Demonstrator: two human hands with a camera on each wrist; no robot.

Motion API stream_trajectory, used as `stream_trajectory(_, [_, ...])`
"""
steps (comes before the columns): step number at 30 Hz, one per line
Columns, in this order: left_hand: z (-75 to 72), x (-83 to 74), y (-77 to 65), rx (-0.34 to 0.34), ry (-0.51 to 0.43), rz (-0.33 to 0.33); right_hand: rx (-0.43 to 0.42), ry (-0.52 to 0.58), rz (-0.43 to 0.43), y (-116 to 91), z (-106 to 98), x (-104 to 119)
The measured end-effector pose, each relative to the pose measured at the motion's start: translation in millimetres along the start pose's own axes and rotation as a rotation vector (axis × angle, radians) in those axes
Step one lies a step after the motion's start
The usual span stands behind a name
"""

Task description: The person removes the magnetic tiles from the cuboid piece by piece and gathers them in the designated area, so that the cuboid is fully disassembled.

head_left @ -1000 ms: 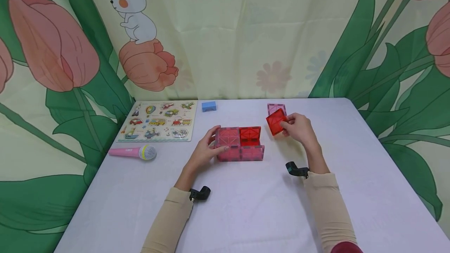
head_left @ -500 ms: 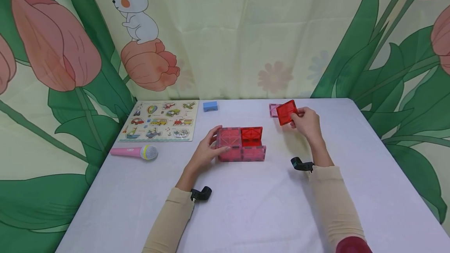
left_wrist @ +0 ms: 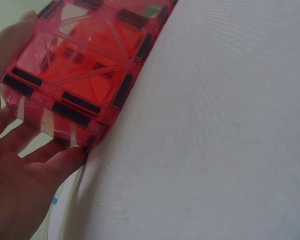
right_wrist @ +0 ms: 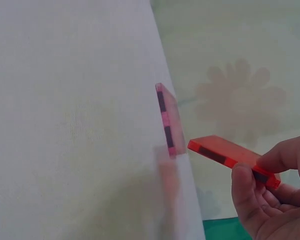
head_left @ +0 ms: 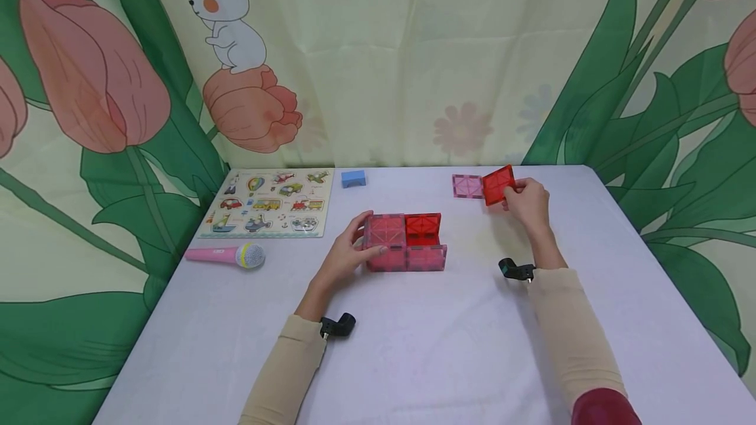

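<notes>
My left hand (head_left: pixel 345 251) grips the left end of a box-like build of magnetic tiles (head_left: pixel 385 258), thumb on the front and fingers behind. The build is see-through pink with a red tile (head_left: pixel 422 227) at its right half, over a low front wall. In the left wrist view the pink tiles (left_wrist: pixel 85 55) show dark magnet strips along their edges. Toward the table's back, my right hand (head_left: pixel 528 203) pinches a loose red magnetic tile (right_wrist: pixel 230 152) at one edge between thumb and fingers. Beside it a pink magnetic tile (head_left: pixel 467 186) lies on the table.
A picture puzzle board (head_left: pixel 266 204) lies at the back left, with a pink toy microphone (head_left: pixel 221 256) in front of it. The blue block (head_left: pixel 353 178) stands near the back edge. A printed curtain (head_left: pixel 366 84) hangs behind the white table (head_left: pixel 425 346).
My right hand has carried the red tile rightward and toward the back, from in front of the pink tile to its right side. My left hand keeps its grip on the build.
</notes>
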State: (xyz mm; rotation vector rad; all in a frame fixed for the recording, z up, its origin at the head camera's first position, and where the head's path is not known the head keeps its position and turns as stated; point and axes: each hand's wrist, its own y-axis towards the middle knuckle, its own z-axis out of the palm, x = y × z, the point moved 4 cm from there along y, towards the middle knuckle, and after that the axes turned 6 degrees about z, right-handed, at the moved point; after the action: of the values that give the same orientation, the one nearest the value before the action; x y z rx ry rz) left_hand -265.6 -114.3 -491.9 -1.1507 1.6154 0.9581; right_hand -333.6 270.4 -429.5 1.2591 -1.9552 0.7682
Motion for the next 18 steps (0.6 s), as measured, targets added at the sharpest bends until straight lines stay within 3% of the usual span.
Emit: stream_trajectory(18, [-0.6, 1.1, -0.4, -0.009, 0.005, 0.012, -0.004, -0.045, 0.08, 29.7, -4.0, -21.0])
